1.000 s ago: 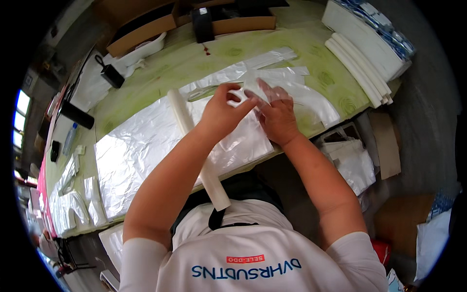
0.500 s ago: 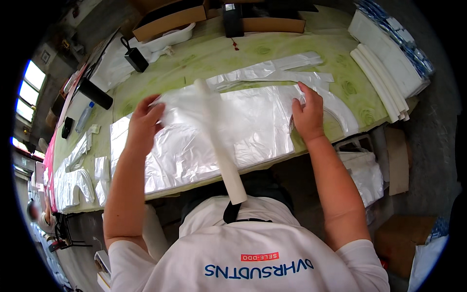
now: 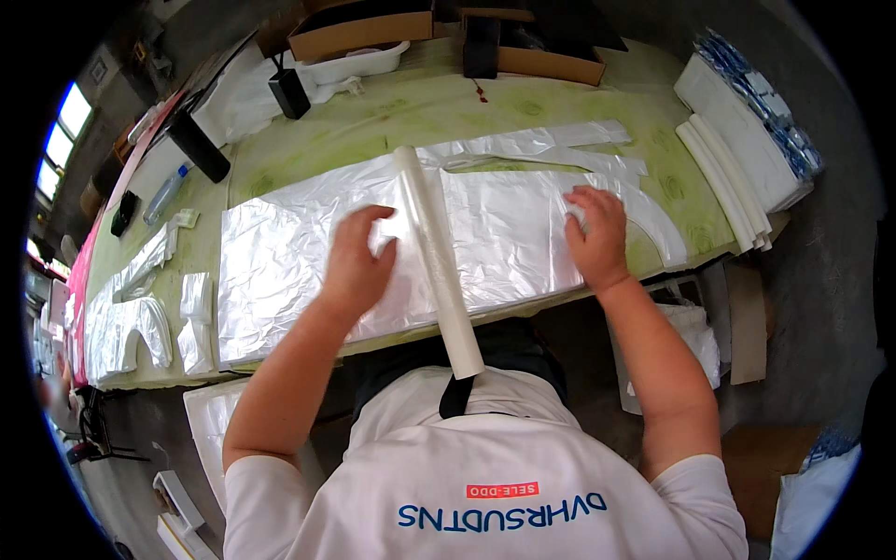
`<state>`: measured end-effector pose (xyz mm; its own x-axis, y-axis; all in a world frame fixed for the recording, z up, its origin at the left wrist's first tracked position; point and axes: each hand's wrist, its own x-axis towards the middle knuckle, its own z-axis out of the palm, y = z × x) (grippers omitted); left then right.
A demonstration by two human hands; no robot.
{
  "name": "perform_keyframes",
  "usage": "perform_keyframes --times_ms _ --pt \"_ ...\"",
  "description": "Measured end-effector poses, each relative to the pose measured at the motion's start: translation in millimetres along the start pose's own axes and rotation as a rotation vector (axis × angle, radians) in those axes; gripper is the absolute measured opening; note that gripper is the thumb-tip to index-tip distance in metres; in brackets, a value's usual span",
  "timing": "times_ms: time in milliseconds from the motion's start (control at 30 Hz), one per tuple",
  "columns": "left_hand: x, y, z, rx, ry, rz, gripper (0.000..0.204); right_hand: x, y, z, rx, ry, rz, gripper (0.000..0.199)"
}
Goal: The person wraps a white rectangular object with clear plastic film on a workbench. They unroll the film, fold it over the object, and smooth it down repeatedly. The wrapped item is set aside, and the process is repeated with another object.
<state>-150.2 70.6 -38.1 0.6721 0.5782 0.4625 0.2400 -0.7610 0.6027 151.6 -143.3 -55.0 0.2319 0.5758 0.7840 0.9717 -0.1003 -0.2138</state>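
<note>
Clear plastic sheeting point(image 3: 280, 252) is lying spread across the green table point(image 3: 392, 117). Both hands are pressing flat and open on it, left hand point(image 3: 359, 261) beside the white roll point(image 3: 439, 257), right hand point(image 3: 597, 238) further right.

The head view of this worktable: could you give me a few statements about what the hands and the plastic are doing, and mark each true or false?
1. Both hands lie flat on the clear plastic sheet. True: the left hand and the right hand press on it, one on each side of the roll.
2. The white roll lies along the table's length. False: it lies across the sheet, and its near end overhangs the table edge toward the person.
3. The right hand grips the roll. False: it rests apart from the roll, on the sheet.
4. A dark bottle stands on the green table at the far left. True.
5. Stacks of white packages sit at the table's right end. True.
</note>
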Motion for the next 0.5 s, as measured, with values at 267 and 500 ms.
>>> perform_keyframes --times_ms 267,500 --pt "-35 5 27 0.446 -0.290 0.070 0.061 -24 -144 7 0.587 -0.402 -0.013 0.034" --pt "-18 13 -2 0.398 -0.479 0.023 0.076 -24 -158 11 0.653 -0.444 -0.005 0.030"
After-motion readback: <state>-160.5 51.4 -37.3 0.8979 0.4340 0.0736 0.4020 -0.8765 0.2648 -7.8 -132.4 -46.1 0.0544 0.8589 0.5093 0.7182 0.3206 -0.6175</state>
